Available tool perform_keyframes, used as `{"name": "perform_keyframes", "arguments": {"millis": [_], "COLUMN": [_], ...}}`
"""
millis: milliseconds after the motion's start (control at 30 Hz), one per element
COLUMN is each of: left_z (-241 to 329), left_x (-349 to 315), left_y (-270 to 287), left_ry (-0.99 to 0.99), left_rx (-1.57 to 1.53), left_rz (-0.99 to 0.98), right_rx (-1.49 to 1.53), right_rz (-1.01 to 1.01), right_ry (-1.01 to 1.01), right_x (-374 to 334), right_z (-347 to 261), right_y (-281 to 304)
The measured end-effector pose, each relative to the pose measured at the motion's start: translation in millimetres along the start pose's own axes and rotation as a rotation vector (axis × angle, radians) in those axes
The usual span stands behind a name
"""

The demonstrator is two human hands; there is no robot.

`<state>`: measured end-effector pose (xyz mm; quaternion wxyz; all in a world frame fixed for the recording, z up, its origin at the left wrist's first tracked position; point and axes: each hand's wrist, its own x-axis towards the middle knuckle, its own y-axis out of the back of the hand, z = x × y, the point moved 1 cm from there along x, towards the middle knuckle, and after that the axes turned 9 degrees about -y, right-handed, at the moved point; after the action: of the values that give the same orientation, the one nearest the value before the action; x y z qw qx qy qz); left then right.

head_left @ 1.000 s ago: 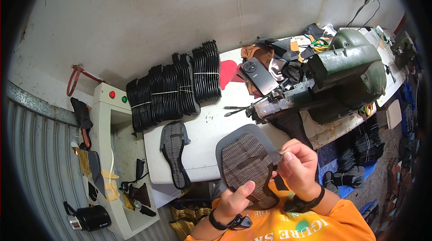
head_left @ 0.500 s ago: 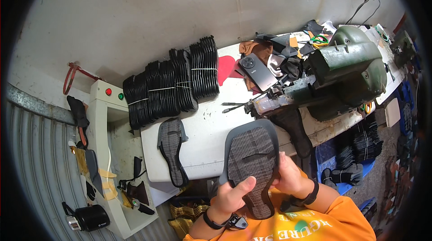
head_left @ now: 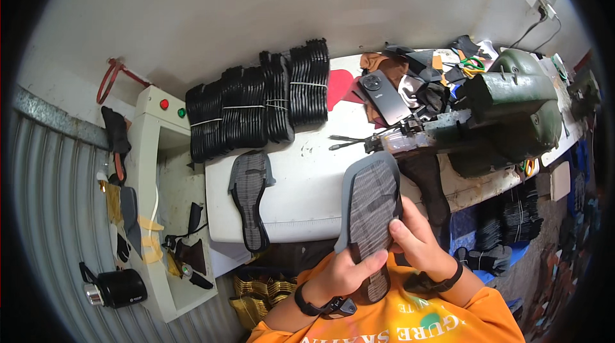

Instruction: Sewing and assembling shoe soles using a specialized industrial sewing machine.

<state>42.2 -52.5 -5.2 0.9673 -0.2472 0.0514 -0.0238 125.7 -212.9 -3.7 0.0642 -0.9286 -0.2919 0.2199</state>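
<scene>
Both hands hold up a shoe insole [head_left: 371, 199] with a dark grey woven-looking face and a smooth grey rim around its wide end. My left hand [head_left: 344, 276] grips the narrow part from the left, thumb lying across the face. On the right edge, my right hand [head_left: 419, 240] is closed with its thumb pressed to the insole; its other fingers are partly hidden behind. A similar insole [head_left: 252, 199] with a grey piece around its wide end lies at the left of the white table [head_left: 298, 179]. Another dark insole [head_left: 424, 186] lies below the sewing machine [head_left: 506, 96].
Tied stacks of black soles [head_left: 246, 109] stand at the back left. A phone [head_left: 384, 96] rests among fabric scraps and green-handled scissors [head_left: 473, 64]. Left of the table stands a white cabinet [head_left: 148, 144], with a black flask [head_left: 122, 287] beside it. Tied dark bundles [head_left: 509, 218] sit lower right.
The insole has tilted, its face now looking narrower and its left edge showing more. My right hand has shifted lower along its edge. The whole view has swung slightly.
</scene>
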Motion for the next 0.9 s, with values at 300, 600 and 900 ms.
{"name": "perform_keyframes", "arguments": {"millis": [300, 600, 900], "left_z": [34, 16, 16], "left_x": [34, 32, 32], "left_y": [0, 7, 10], "left_ry": [-0.581, -0.639, -0.587], "left_rx": [1.443, 1.519, 1.108], "left_rz": [0.252, 0.289, 0.311], "right_rx": [-0.581, -0.681, -0.611], "right_rz": [0.095, 0.200, 0.112], "right_ry": [0.687, 0.660, 0.617], "right_x": [-2, 0, 8], "right_z": [-43, -34, -44], "right_y": [-24, -38, -22]}}
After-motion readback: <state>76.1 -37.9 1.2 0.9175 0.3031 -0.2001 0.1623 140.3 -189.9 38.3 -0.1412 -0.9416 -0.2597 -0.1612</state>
